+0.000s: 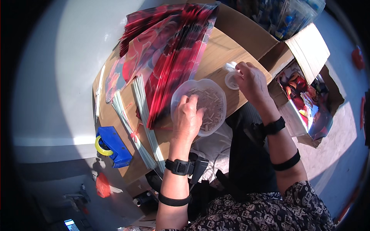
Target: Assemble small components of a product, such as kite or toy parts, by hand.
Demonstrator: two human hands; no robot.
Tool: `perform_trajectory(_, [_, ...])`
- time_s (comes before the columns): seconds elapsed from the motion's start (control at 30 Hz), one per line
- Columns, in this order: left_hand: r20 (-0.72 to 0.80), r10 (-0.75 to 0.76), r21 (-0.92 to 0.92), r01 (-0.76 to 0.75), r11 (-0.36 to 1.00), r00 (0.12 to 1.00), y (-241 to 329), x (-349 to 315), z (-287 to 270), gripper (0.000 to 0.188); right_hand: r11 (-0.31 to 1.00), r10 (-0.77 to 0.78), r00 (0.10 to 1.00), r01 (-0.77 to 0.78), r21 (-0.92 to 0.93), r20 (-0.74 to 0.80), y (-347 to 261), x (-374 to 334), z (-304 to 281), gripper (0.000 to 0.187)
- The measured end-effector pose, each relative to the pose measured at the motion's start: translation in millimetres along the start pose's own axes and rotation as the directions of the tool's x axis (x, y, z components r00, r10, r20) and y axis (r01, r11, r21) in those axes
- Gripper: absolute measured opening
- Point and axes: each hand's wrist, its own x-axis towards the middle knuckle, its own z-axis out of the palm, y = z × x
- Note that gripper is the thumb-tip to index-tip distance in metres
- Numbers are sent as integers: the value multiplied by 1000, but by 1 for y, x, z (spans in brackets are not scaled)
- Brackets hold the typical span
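A clear plastic bowl [220,98] full of short pale tube-like pieces [210,111] sits at the near edge of the wooden table. My left hand [188,115] is over its left side, fingers curled down among the pieces; whether one is pinched there is hidden. To the right, my right hand [252,82] hovers at a small round white dish [231,80], its thumb and fingers drawn together at the rim. What they hold, if anything, is too small to make out. A white lump [230,66] lies just behind the dish.
Stacks of folded red patterned sheets [177,69] cover the table's far left. Bundles of thin white sticks [127,119] lie nearer, beside a blue tape dispenser [115,146] with a yellow roll. An open cardboard box [293,119] of colourful packets stands at the right.
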Motion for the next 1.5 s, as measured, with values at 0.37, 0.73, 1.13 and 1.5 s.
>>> perform_trajectory(0.37, [-27, 3, 104, 0, 995, 1000, -6, 8, 20, 12, 233, 287, 928, -308, 922, 238, -70, -40, -17, 18])
perform_trajectory(0.73, [-98, -89, -176, 71, 982, 991, -7, 11, -3, 12, -515, 329, 616, -519, 682, 716, -114, -55, -8, 35])
perform_trajectory(1.13, [71, -66, -7, 67, 998, 995, 6, 10, -3, 36, -554, 431, 711, -277, 785, 555, -98, -45, -17, 40])
perform_trajectory(1.5, [85, 10, -57, -5, 998, 996, -4, 17, 23, 16, -640, 295, 731, -328, 695, 616, -94, -50, -9, 48])
